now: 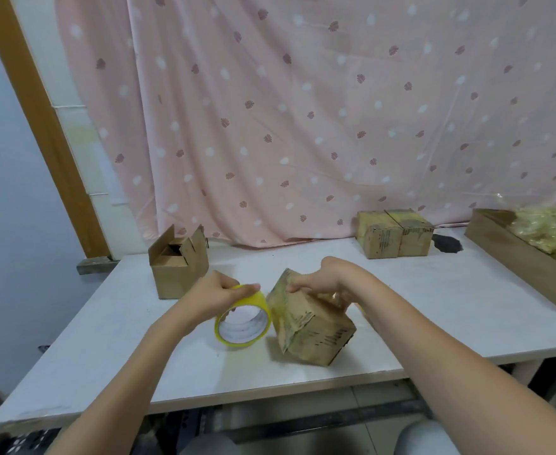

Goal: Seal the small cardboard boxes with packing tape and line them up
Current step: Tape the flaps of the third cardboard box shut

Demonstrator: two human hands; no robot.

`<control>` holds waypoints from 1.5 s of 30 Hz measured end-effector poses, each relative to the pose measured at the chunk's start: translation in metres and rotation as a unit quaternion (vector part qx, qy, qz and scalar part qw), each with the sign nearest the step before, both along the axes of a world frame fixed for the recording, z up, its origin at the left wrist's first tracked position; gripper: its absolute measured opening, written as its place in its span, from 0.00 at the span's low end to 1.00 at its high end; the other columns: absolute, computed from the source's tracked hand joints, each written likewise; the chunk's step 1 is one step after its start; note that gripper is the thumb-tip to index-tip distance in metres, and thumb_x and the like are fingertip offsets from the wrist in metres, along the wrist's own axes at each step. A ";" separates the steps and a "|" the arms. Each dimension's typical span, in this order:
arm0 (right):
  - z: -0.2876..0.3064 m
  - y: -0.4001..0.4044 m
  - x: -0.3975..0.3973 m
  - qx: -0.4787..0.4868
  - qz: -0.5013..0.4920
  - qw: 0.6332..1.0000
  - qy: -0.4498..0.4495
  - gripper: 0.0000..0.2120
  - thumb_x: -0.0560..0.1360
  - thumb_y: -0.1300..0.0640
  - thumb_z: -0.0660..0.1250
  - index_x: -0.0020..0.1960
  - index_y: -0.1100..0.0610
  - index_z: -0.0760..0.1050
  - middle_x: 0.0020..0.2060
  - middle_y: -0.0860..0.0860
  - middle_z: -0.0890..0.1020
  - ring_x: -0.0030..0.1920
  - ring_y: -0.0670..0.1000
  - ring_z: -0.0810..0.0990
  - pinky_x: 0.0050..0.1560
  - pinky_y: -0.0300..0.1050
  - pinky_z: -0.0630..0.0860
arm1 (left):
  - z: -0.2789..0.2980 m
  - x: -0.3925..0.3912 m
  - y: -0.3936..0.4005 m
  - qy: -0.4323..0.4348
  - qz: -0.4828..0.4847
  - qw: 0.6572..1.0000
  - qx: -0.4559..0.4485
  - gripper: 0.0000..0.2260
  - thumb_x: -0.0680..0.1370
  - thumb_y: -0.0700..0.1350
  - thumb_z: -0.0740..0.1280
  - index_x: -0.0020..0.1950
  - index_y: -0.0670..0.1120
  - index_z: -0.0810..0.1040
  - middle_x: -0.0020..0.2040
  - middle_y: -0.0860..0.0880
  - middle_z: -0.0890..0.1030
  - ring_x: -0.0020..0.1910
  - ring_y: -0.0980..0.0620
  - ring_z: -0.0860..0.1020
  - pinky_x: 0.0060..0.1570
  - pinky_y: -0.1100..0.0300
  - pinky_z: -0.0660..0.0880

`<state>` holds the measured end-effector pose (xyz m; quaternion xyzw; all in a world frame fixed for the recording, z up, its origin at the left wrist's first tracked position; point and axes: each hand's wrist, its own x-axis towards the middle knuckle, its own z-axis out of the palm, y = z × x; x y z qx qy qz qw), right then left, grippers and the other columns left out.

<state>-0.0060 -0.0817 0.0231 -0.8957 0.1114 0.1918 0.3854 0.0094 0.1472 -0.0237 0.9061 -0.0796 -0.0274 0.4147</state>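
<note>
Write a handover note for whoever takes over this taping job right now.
Left hand grips the yellow tape roll, which touches the tilted box at mid-table. Right hand holds that box by its top, taping under way. Two sealed boxes stand side by side, touching, at the back right. One open box waits at the back left, flaps up. Left: finish this box, line it up, then seal the open one.

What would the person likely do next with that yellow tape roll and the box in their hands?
Probably draw the tape roll away in the left hand to run tape over the tilted box, since the roll touches it while the right hand steadies its top.
</note>
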 end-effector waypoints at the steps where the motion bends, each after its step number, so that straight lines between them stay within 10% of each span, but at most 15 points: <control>1: -0.002 -0.005 -0.002 0.039 -0.009 0.999 0.003 0.27 0.69 0.44 0.75 0.54 0.63 0.71 0.48 0.58 0.78 0.39 0.59 0.80 0.47 0.56 0.80 | 0.003 -0.001 0.002 -0.011 -0.006 1.000 -0.018 0.27 0.75 0.58 0.73 0.27 0.48 0.62 0.24 0.52 0.65 0.26 0.53 0.67 0.32 0.60 0.63; 20: -0.047 -0.051 0.001 0.226 -0.044 0.972 0.042 0.24 0.74 0.49 0.72 0.60 0.67 0.75 0.53 0.64 0.83 0.52 0.61 0.84 0.55 0.55 0.81 | -0.013 0.013 -0.024 -0.066 -0.024 0.980 0.185 0.32 0.70 0.65 0.72 0.29 0.49 0.53 0.27 0.52 0.52 0.26 0.52 0.54 0.31 0.56 0.51; 24: -0.044 -0.054 -0.009 0.045 -0.018 0.991 -0.126 0.25 0.75 0.47 0.71 0.68 0.57 0.75 0.65 0.52 0.78 0.64 0.53 0.77 0.62 0.48 0.73 | -0.019 0.017 -0.040 -0.061 -0.026 0.983 0.171 0.31 0.71 0.65 0.72 0.28 0.49 0.54 0.26 0.52 0.54 0.25 0.52 0.55 0.28 0.57 0.51; 28: -0.043 -0.028 -0.038 -0.165 0.166 0.919 -0.318 0.17 0.83 0.53 0.57 0.69 0.55 0.72 0.72 0.51 0.71 0.71 0.57 0.68 0.70 0.49 0.64 | -0.020 0.019 -0.048 -0.068 -0.031 0.983 0.165 0.30 0.72 0.64 0.71 0.28 0.49 0.55 0.26 0.51 0.55 0.26 0.52 0.55 0.30 0.56 0.52; 40: -0.050 -0.015 -0.038 -0.226 0.157 0.924 -0.265 0.16 0.82 0.50 0.56 0.60 0.60 0.74 0.62 0.56 0.72 0.60 0.58 0.72 0.55 0.47 0.67 | -0.025 0.018 -0.051 -0.070 -0.017 0.986 0.153 0.30 0.73 0.64 0.70 0.28 0.49 0.55 0.25 0.52 0.55 0.27 0.51 0.57 0.31 0.56 0.54; 45: -0.051 0.014 -0.012 -0.238 0.061 0.962 -0.122 0.33 0.76 0.39 0.62 0.70 0.62 0.66 0.69 0.63 0.67 0.70 0.65 0.64 0.65 0.55 0.68 | -0.031 0.014 -0.053 -0.060 -0.022 0.988 0.144 0.29 0.75 0.64 0.68 0.28 0.48 0.57 0.25 0.50 0.59 0.28 0.50 0.60 0.32 0.57 0.58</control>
